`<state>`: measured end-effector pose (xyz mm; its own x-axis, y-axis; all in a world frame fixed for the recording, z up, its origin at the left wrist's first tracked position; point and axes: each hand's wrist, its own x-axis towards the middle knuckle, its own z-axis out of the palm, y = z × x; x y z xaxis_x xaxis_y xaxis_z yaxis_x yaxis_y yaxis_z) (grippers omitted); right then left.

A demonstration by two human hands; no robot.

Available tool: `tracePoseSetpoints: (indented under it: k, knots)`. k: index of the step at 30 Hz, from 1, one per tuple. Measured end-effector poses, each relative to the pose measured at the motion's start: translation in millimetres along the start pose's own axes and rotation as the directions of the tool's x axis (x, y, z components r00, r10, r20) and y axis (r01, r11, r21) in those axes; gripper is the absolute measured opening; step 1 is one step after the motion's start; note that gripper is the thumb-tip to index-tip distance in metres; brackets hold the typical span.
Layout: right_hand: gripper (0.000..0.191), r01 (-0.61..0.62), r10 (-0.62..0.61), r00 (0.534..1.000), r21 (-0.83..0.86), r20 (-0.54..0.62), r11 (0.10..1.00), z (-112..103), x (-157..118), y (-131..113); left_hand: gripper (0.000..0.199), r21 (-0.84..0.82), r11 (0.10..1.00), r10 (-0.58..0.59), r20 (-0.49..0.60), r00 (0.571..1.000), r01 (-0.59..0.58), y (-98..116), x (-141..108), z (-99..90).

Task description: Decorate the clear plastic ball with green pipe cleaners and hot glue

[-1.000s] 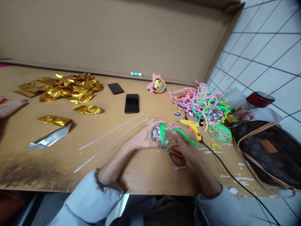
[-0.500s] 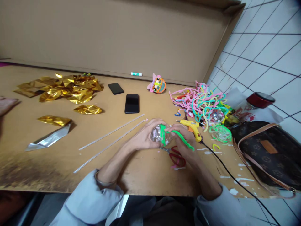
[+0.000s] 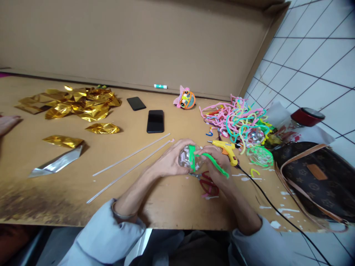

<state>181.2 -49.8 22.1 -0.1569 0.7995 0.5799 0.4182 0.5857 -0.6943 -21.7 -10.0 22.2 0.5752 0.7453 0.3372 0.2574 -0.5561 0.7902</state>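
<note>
A clear plastic ball with a green band across it sits in my left hand, whose fingers wrap round its left side. My right hand is closed at the ball's right side, on a fuzzy green pipe cleaner. One end of that strip reaches the green band; the other hangs loose over my hand. Just below the ball, red-handled scissors lie on the table, their blades partly hidden. Close to my right hand lies a yellow glue gun.
Colourful pipe cleaners pile up at the right, by a green-wrapped ball, a red-lidded jar and a brown handbag. Two glue sticks, two phones and gold foil lie leftward. Another person's hand shows far left.
Almost nothing differs. Both hands keep their hold on the ball and the green pipe cleaner, and the view has shifted very slightly.
</note>
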Motion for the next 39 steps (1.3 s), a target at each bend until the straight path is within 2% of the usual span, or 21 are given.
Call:
tracePoseSetpoints:
  k: [7,19,30,39]
  knots:
    - [0.021,-0.015,0.015,1.0,0.008,-0.003,1.0,0.7,0.1,-0.5,0.068,0.031,0.998,0.045,0.038,0.998,-0.047,-0.7,1.7,-2.2]
    - [0.022,-0.011,0.011,1.0,-0.013,0.004,1.0,0.0,-0.5,-0.4,0.065,0.023,0.997,0.07,0.03,0.997,-0.071,-2.9,1.6,-1.4]
    - [0.018,0.093,-0.093,0.995,0.019,0.018,0.996,-0.4,-0.4,4.7,0.066,0.042,0.998,0.055,0.024,0.998,-0.056,-1.6,-0.1,-1.1]
    - [0.019,0.066,-0.066,0.998,0.001,0.021,0.998,-0.4,-0.4,3.9,0.058,0.037,0.996,0.079,0.051,0.996,-0.081,-2.5,0.1,-2.8]
